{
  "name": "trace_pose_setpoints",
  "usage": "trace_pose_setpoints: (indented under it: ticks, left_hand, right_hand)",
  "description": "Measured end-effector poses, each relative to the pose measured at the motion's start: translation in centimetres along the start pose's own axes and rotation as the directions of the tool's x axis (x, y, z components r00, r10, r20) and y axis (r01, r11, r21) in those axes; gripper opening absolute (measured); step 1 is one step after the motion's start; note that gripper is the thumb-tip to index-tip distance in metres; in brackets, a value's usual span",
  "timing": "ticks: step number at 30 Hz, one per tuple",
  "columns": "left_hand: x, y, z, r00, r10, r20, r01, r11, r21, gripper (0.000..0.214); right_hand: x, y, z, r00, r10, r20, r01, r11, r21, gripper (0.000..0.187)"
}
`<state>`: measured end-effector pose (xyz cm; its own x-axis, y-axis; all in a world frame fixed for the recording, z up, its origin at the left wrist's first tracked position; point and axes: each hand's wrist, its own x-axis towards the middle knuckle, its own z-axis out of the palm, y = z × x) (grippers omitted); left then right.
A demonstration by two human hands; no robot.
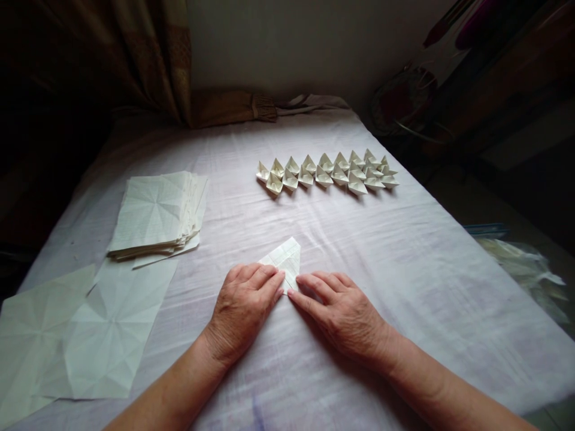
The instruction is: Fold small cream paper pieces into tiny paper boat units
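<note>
A small piece of folded paper [290,258] lies on the cloth, its pointed top aimed away from me. My left hand [245,302] covers its left side, fingers closed and pressing on it. At its lower right edge, my right hand [344,305] grips the paper with thumb and fingertips drawn together. The thumbs nearly meet at the bottom corner. Part of the paper is hidden under my left fingers.
Several folded paper boats [324,175] stand in rows beyond my hands. To the left sit a stack of creased paper squares [155,209] and loose creased sheets [112,323]. The cloth-covered surface [426,269] ends on the right, where a plastic bag [525,269] lies lower down.
</note>
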<state>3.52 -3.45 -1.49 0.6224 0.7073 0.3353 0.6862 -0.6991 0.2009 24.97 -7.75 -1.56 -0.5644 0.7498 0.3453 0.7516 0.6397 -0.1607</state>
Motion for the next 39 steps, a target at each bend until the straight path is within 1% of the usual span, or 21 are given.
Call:
trace_pose_setpoints:
  ticks: [5, 9, 12, 15, 17, 22, 26, 30, 33, 36, 39]
  left_hand:
    - [0.1, 0.1, -0.1, 1.000, 0.013, -0.010, -0.012, 1.000, 0.025, 0.019]
    - [0.0, 0.1, 0.0, 1.000, -0.001, -0.013, 0.001, 1.000, 0.011, 0.019]
    - [0.0, 0.1, 0.0, 1.000, 0.001, -0.015, -0.001, 1.000, 0.004, 0.019]
    - [0.1, 0.1, 0.0, 1.000, 0.002, -0.020, -0.002, 1.000, 0.006, 0.020]
    - [0.1, 0.0, 0.0, 1.000, -0.004, -0.021, 0.004, 1.000, -0.003, 0.020]
    - [-0.3, -0.4, -0.1, 1.000, -0.014, 0.009, 0.014, 0.999, -0.047, 0.022]
    - [-1.1, -0.9, -0.6, 1.000, 0.014, -0.009, -0.013, 1.000, 0.025, 0.024]
    - [-2.1, -1.9, -1.3, 0.997, 0.064, 0.045, -0.066, 0.997, 0.040, 0.031]
    - [-2.9, -3.0, -1.8, 0.982, 0.138, 0.131, -0.142, 0.990, 0.026, 0.041]
    - [-3.8, -4.0, -2.3, 0.977, 0.137, 0.164, -0.142, 0.990, 0.018, 0.044]
    - [-4.6, -4.7, -2.7, 0.977, 0.128, 0.169, -0.138, 0.989, 0.047, 0.043]
  right_hand:
    - [-0.4, 0.5, -0.2, 0.998, -0.046, -0.045, 0.047, 0.999, 0.019, 0.026]
    - [-0.7, 0.7, -0.2, 0.997, -0.050, -0.061, 0.053, 0.998, 0.044, 0.026]
    - [-0.5, 0.4, -0.1, 0.999, -0.032, -0.044, 0.033, 0.999, 0.038, 0.027]
    - [0.0, -0.1, 0.0, 1.000, 0.015, 0.010, -0.015, 1.000, 0.004, 0.034]
    - [0.3, -0.3, 0.0, 0.999, 0.031, 0.041, -0.030, 0.999, -0.022, 0.036]
    - [0.3, -0.1, 0.2, 1.000, 0.009, 0.025, -0.009, 1.000, -0.012, 0.029]
    - [-0.1, 0.4, 0.2, 1.000, -0.008, 0.024, 0.008, 1.000, 0.006, 0.027]
    - [-0.1, 0.6, 0.3, 1.000, -0.028, 0.000, 0.028, 0.999, 0.015, 0.026]
    - [-0.2, 0.7, 0.3, 0.999, -0.030, 0.015, 0.030, 0.999, 0.021, 0.026]
    - [-0.2, 0.7, 0.3, 0.999, -0.035, 0.018, 0.035, 0.999, 0.032, 0.026]
    - [-0.3, 0.7, 0.4, 1.000, -0.032, 0.000, 0.032, 0.999, 0.035, 0.026]
